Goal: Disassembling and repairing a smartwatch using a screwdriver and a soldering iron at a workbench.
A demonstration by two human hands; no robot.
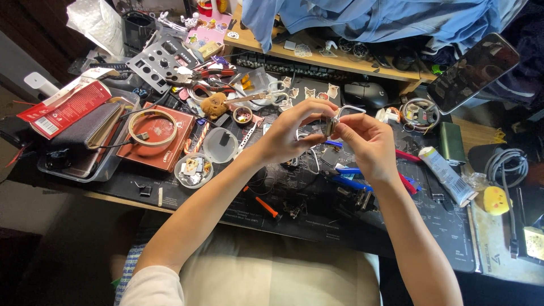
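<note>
Fingertips (324,109) of left hand (286,133) and right hand (365,141) pinch closed on one small metal clasp (330,122), its wire loop (348,109) arching toward the right hand, above the black work mat (430,226).

Both hands up over a seriously cluttered bench

Left hand (289,133) and right hand (365,141) pinch a small metal piece (330,123) between fingertips, above a black mat (447,226). Blue-handled pliers (352,177) lie just under the right hand; a glue tube (447,174) sits off to the right.

Bright, sharp centre — dim, shadowed edges
</note>
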